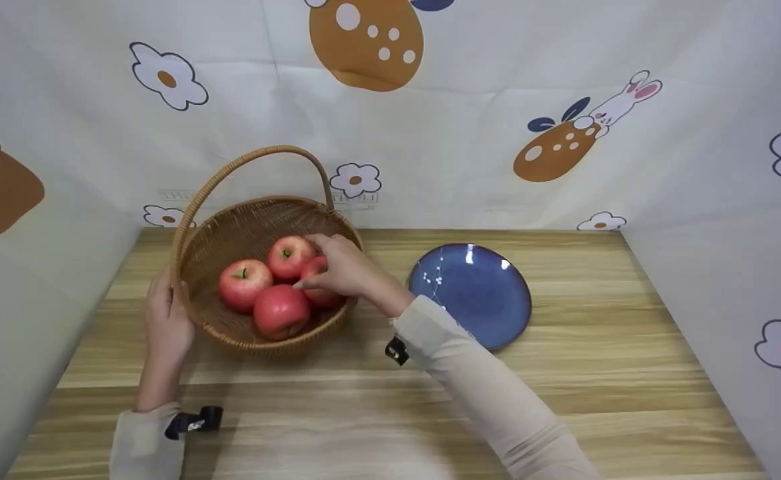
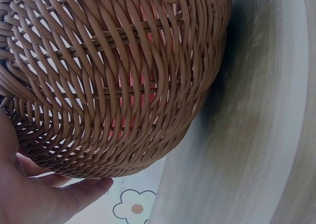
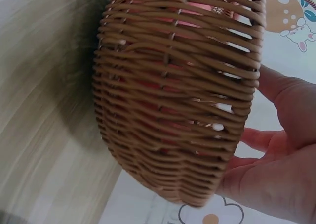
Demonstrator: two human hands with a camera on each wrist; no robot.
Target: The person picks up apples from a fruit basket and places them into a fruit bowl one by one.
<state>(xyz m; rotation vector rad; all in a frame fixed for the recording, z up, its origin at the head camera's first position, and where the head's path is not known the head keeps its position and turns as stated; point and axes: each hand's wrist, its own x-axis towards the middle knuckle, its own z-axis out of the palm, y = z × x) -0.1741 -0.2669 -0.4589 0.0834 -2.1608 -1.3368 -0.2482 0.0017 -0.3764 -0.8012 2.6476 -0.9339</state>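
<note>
A wicker basket (image 1: 257, 345) with a tall arched handle stands at the left of the table, several red apples (image 1: 281, 311) inside it. My left hand (image 1: 168, 320) holds the basket's left side, near the foot of the handle. In the left wrist view, the fingers (image 2: 89, 190) of that hand lie along the outside of the weave. My right hand (image 1: 345, 267) reaches over the right rim and grips the rightmost apple (image 1: 322, 295), thumb on the near side and fingers on the far side. The basket wall hides most of this grip in the right wrist view.
A blue plate (image 1: 483, 293) with a white blossom pattern lies right of the basket, partly behind the right sleeve (image 1: 490, 387). The wooden table (image 1: 603, 400) is bounded at the back and sides by a printed white cloth (image 1: 457, 133).
</note>
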